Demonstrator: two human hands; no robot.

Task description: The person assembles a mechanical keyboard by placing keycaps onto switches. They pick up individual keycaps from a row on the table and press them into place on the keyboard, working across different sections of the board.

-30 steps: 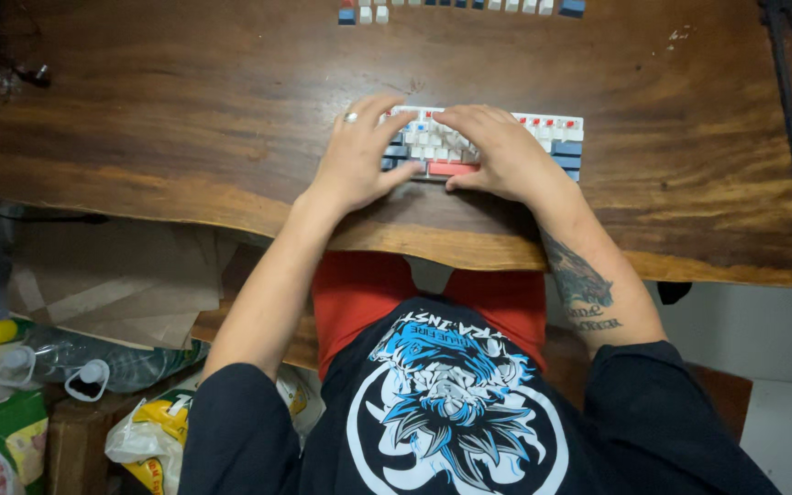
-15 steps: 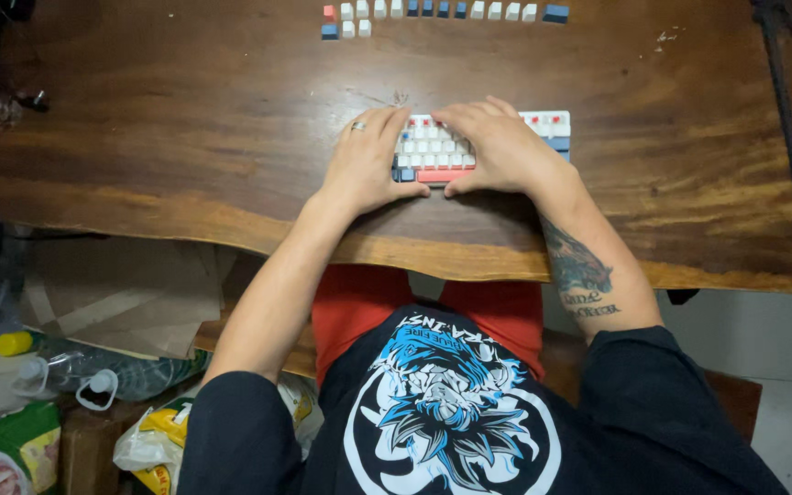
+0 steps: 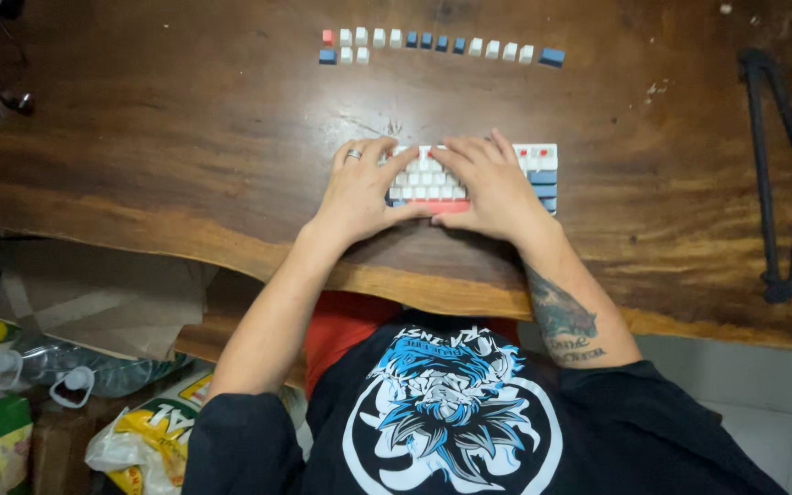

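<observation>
We see the wooden table (image 3: 185,137) bearing the small keyboard (image 3: 533,174) near its front edge, with a row of loose keycaps (image 3: 433,44) lying well beyond the keyboard. Our left hand (image 3: 359,188) and right hand (image 3: 492,188) rest flat on the keyboard, covering most of it; fingers (image 3: 387,165) are spread and relaxed on the keys, gripping nothing.

A black strap (image 3: 786,174) lies on the wooden table (image 3: 185,137); plastic bottles (image 3: 57,362) on the floor
</observation>
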